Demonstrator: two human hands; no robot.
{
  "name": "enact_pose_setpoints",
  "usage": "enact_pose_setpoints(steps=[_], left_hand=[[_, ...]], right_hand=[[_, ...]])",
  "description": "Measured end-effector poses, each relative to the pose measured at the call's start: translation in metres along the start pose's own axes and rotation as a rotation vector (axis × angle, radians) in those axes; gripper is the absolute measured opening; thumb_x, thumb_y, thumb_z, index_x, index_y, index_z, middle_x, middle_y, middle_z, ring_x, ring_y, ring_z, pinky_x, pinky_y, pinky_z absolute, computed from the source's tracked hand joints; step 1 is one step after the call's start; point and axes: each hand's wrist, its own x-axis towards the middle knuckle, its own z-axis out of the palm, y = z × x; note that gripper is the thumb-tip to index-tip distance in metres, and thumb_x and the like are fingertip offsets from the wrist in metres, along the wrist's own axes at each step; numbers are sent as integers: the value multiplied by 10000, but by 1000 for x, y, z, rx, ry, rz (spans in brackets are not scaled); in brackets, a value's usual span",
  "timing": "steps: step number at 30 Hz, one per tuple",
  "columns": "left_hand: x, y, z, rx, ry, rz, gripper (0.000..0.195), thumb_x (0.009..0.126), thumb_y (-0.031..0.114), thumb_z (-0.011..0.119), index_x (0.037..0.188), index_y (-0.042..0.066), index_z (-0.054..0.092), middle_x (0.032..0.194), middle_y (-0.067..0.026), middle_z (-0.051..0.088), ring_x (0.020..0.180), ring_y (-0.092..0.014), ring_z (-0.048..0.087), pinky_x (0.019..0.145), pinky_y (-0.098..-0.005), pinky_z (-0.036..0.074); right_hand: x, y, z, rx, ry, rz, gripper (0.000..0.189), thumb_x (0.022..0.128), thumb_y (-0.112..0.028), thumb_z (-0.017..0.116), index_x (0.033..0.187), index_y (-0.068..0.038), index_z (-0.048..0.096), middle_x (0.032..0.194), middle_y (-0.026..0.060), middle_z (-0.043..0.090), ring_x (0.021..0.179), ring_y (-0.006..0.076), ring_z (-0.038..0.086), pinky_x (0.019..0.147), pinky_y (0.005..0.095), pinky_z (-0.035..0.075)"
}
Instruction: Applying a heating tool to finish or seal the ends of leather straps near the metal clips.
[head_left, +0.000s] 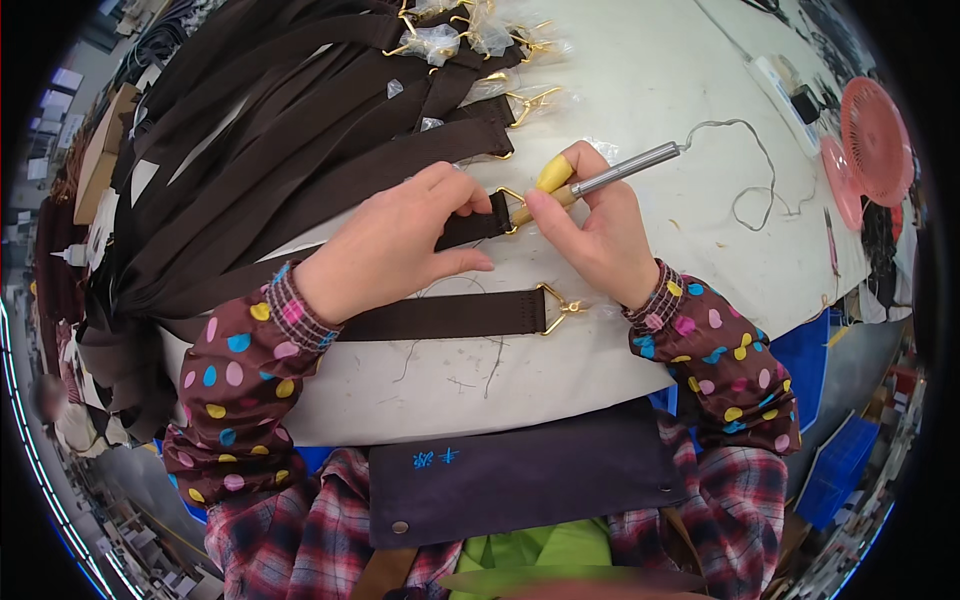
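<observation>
My right hand (600, 225) holds a corded hand tool with a metal barrel (626, 169) and a tan handle, like a soldering iron or thread burner. One finger wears a yellow finger cot (554, 174). The tool's front end is at a gold metal ring (512, 199) on the end of a dark brown webbing strap (472, 229). My left hand (397, 232) rests over this strap, fingers curled beside it and thumb apart; whether it grips the strap is hidden. Nearer me lies another brown strap (450, 315) with a gold triangular ring and hook (555, 308).
Many brown straps (285, 112) with plastic-wrapped gold hardware (532, 105) pile up at the left and back. Right of my hands are the tool's wire (772, 172), a white power strip (784, 105), a pink fan (876, 142) and small tweezers or snips (831, 240). Blue crates (836, 469) stand below.
</observation>
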Motion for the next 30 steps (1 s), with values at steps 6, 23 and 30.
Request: enact_pose_setpoints(steps=[6, 23, 30], left_hand=[[5, -14, 21, -29, 48, 6, 204, 779, 70, 721, 889, 24, 555, 837, -45, 521, 643, -139, 507, 582, -264, 440], [5, -19, 14, -332, 31, -150, 112, 880, 74, 627, 898, 13, 534, 823, -10, 624, 612, -37, 496, 519, -204, 414], [5, -18, 13, -332, 27, -151, 116, 884, 83, 627, 898, 11, 537, 822, -9, 629, 615, -36, 499, 523, -204, 419]], right_hand=[[-1, 6, 1, -5, 0, 28, 202, 849, -140, 651, 863, -32, 480, 679, 47, 605, 575, 82, 527, 523, 237, 415], [-1, -1, 2, -30, -75, 150, 176, 859, -79, 641, 874, -30, 472, 760, 6, 516, 700, 48, 509, 573, 215, 419], [-2, 1, 3, -47, -95, 174, 189, 860, -77, 645, 885, -27, 465, 741, 6, 537, 671, 46, 509, 561, 212, 420]])
